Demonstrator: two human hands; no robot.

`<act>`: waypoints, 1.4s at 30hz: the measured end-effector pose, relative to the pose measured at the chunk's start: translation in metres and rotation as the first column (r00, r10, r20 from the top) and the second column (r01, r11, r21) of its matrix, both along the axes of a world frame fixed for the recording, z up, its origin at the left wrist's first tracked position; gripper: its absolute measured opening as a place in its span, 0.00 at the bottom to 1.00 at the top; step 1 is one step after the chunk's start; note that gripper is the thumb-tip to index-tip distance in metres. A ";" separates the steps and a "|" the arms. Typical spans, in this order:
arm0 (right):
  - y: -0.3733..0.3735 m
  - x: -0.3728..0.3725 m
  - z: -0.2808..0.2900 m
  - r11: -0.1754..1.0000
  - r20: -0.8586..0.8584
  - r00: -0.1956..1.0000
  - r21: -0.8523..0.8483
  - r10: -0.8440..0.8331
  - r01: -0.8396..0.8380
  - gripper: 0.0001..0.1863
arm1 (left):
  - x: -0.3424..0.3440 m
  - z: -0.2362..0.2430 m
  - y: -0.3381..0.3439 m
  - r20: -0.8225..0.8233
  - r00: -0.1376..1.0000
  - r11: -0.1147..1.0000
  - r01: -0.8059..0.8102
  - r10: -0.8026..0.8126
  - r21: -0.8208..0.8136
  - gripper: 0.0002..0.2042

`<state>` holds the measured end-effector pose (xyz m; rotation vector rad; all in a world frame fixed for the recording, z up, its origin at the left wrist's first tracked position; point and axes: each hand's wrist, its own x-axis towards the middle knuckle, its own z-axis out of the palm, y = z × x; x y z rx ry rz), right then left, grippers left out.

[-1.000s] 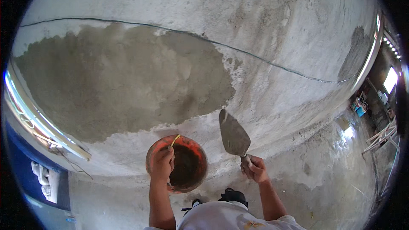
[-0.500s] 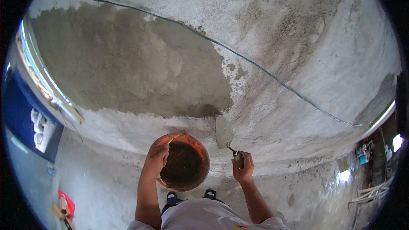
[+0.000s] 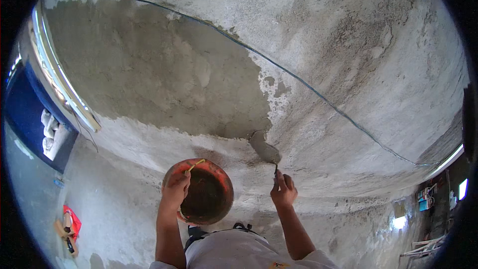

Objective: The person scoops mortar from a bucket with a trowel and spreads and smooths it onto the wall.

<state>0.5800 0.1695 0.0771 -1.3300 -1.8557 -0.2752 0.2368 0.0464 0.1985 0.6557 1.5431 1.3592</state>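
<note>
Head view: left hand (image 3: 177, 190) is clamped on left side of orange bucket (image 3: 222, 175); right hand (image 3: 284, 190) grips trowel (image 3: 264, 148), blade beyond fingers, at dark plaster patch's (image 3: 154, 69) lower edge.

Soft, even light covers the wall (image 3: 318, 50) before me; a bright opening (image 3: 463, 189) burns white at far right, and glare patches the floor (image 3: 399, 222) at lower right. Fisheye distortion bends my view's edges, and its corners go black.

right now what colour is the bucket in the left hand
The bucket is orange-red with dark smears, best in the head view.
</note>
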 end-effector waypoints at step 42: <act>-0.030 -0.011 -0.024 0.979 -0.251 0.947 0.000 0.198 -0.204 0.24 | -0.063 0.002 -0.050 -0.065 0.997 0.997 0.042 -0.046 -0.065 0.24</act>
